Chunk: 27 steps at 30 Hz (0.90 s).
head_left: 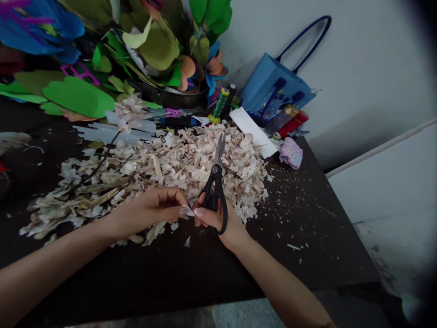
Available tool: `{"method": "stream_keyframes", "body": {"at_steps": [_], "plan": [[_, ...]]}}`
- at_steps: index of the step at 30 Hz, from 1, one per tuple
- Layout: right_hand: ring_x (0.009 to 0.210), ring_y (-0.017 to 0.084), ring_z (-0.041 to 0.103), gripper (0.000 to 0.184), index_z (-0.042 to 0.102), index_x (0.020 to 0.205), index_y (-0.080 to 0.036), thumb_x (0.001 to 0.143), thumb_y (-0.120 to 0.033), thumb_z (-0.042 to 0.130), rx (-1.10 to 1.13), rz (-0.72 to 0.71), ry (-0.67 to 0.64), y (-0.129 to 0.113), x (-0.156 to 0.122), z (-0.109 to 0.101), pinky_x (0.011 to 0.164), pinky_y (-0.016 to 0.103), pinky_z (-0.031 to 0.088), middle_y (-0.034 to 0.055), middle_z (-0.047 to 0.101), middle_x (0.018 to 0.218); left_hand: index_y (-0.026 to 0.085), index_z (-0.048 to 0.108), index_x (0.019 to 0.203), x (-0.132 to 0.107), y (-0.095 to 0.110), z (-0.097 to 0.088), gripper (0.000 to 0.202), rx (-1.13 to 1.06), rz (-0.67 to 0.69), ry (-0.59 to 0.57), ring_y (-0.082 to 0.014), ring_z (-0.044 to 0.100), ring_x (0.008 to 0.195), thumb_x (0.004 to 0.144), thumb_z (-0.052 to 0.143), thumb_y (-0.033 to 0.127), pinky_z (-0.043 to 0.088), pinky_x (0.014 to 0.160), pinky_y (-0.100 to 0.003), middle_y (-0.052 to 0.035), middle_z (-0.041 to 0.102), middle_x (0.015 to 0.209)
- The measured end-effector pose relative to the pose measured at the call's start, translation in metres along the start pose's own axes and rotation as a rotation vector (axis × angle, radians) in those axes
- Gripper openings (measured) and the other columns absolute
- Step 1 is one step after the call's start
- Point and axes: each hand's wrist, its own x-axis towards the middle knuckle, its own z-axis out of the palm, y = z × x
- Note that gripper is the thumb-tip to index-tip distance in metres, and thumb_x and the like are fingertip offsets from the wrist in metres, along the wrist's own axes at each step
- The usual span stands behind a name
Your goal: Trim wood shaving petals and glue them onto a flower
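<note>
Small pale papery flake over the near edge of the beige shredded heap — the left hand pinches it, the right hand, curled round black-handled metal scissors, meets its tip; light fingertips, blades pointing away, should suit it best

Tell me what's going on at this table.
A pile of pale, papery scraps covers part of a dark table. A person's left hand pinches a small pale piece, with the right hand close beside it. That right hand also holds black-handled scissors, blades pointing away over the pile. Colourful petal shapes and a blue bag sit behind.
</note>
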Motion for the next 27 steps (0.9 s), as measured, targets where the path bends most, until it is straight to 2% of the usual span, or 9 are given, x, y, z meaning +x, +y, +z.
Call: {"method": "stream_keyframes", "body": {"at_steps": [3, 8, 12, 19, 23, 25, 27], "plan": [[0.058, 0.013, 0.06, 0.043, 0.058, 0.085, -0.022, 0.064, -0.042, 0.09, -0.03, 0.025, 0.026, 0.001, -0.001, 0.002, 0.058, 0.028, 0.051, -0.0041, 0.065, 0.073, 0.022, 0.07, 0.079, 0.0, -0.002, 0.002, 0.023, 0.017, -0.004, -0.002, -0.0132, 0.052, 0.062, 0.082, 0.074, 0.044, 0.042, 0.06, -0.024, 0.0011, 0.059, 0.067], [0.059, 0.013, 0.06, 0.042, 0.059, 0.086, -0.023, 0.064, -0.043, 0.089, -0.037, 0.002, 0.033, 0.008, -0.001, 0.003, 0.062, 0.03, 0.054, -0.0044, 0.063, 0.072, 0.023, 0.07, 0.081, 0.0, -0.003, 0.005, 0.022, 0.001, -0.024, -0.012, -0.0131, 0.053, 0.063, 0.083, 0.072, 0.045, 0.043, 0.06, -0.024, 0.0005, 0.062, 0.07], [0.061, 0.014, 0.061, 0.043, 0.059, 0.089, -0.022, 0.066, -0.044, 0.088, -0.05, -0.023, 0.063, 0.014, 0.0, 0.0, 0.064, 0.031, 0.055, -0.0031, 0.065, 0.076, 0.022, 0.068, 0.084, 0.002, -0.004, 0.007, 0.027, -0.033, -0.065, 0.011, -0.0142, 0.055, 0.062, 0.079, 0.075, 0.048, 0.045, 0.06, -0.025, 0.0007, 0.063, 0.072], [0.061, 0.014, 0.06, 0.045, 0.057, 0.089, -0.022, 0.069, -0.049, 0.087, -0.086, -0.059, 0.068, 0.008, -0.001, 0.002, 0.063, 0.029, 0.052, -0.0023, 0.065, 0.076, 0.021, 0.07, 0.077, 0.002, -0.001, 0.008, 0.025, -0.075, -0.074, 0.06, -0.0134, 0.054, 0.065, 0.078, 0.078, 0.045, 0.044, 0.063, -0.023, 0.0015, 0.062, 0.069], [0.055, 0.013, 0.053, 0.051, 0.054, 0.09, -0.022, 0.079, -0.068, 0.072, -0.172, -0.075, -0.024, 0.0, -0.006, 0.002, 0.056, 0.027, 0.045, -0.0033, 0.056, 0.066, 0.02, 0.07, 0.08, 0.001, 0.004, -0.003, 0.028, -0.155, -0.047, 0.155, -0.015, 0.058, 0.069, 0.075, 0.082, 0.046, 0.048, 0.064, -0.025, -0.0008, 0.066, 0.072], [0.053, 0.012, 0.048, 0.058, 0.053, 0.091, -0.021, 0.081, -0.078, 0.061, -0.227, -0.07, -0.089, -0.004, -0.011, 0.003, 0.052, 0.026, 0.04, -0.0028, 0.053, 0.068, 0.02, 0.069, 0.082, 0.001, 0.005, -0.012, 0.03, -0.207, -0.014, 0.224, -0.0164, 0.062, 0.073, 0.076, 0.082, 0.047, 0.051, 0.067, -0.027, -0.0028, 0.069, 0.077], [0.057, 0.012, 0.045, 0.062, 0.052, 0.093, -0.021, 0.081, -0.081, 0.056, -0.319, -0.071, -0.151, -0.006, -0.015, 0.003, 0.052, 0.026, 0.038, -0.0011, 0.052, 0.072, 0.02, 0.068, 0.083, 0.001, 0.005, -0.023, 0.029, -0.264, 0.032, 0.275, -0.0177, 0.066, 0.079, 0.079, 0.081, 0.045, 0.055, 0.075, -0.03, -0.005, 0.072, 0.085]]}}
